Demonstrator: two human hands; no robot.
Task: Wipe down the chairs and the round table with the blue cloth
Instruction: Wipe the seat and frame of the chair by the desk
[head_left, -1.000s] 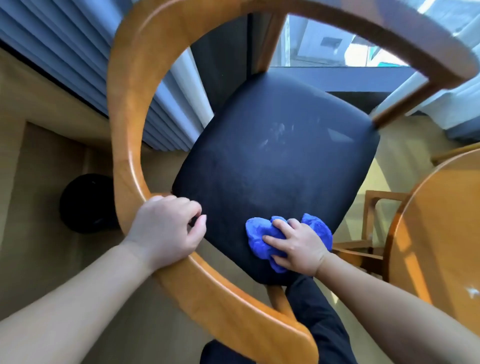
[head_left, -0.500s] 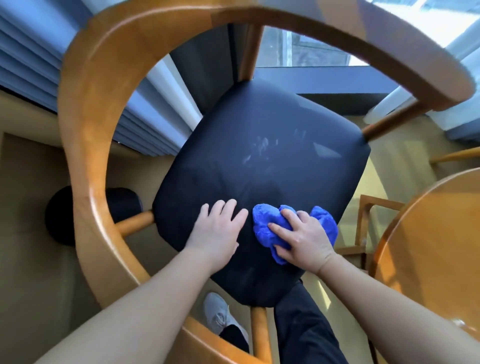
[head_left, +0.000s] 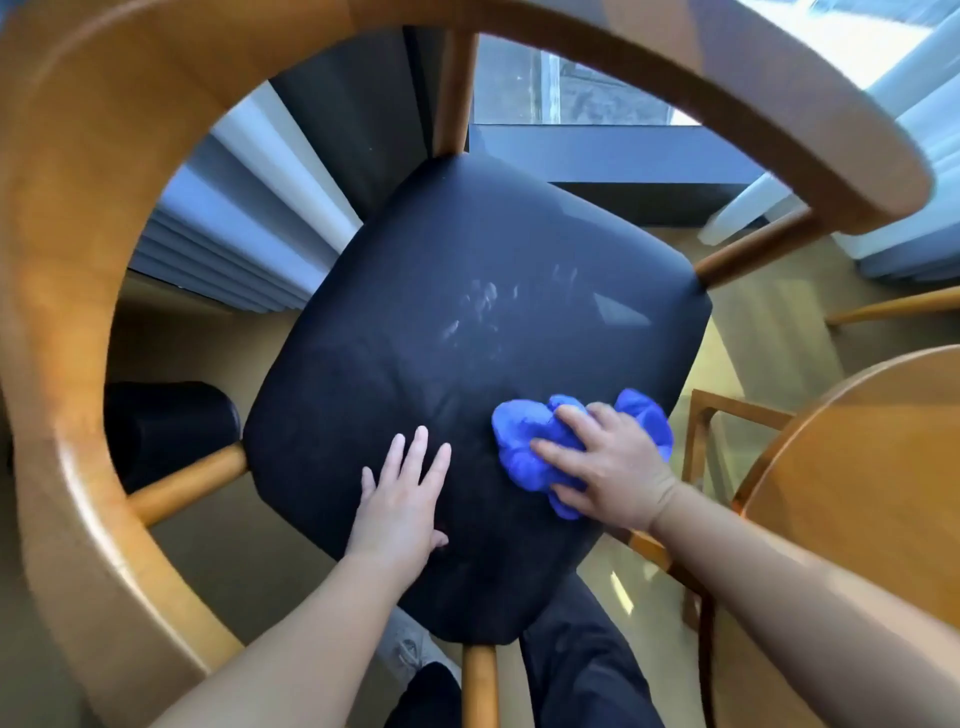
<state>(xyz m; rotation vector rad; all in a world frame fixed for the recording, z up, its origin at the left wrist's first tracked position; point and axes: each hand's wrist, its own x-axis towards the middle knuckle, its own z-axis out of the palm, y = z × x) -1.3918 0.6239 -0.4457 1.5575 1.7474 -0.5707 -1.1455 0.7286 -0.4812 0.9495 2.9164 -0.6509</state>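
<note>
Window-side corner, chair seat (head_left: 467, 338) filling the view. Right hand (head_left: 608, 462): fingers curled, pressing the bunched blue cloth (head_left: 535, 447) onto the seat's right front part. Left hand (head_left: 402, 499): flat, fingers spread, empty, just left of the cloth. Round table (head_left: 862, 467): far right.

The cloth (head_left: 550, 447) is bright blue. The chair seat (head_left: 467, 322) is black with pale smudges; its curved frame (head_left: 67, 270) is honey-orange wood, matching the round table (head_left: 862, 467).
</note>
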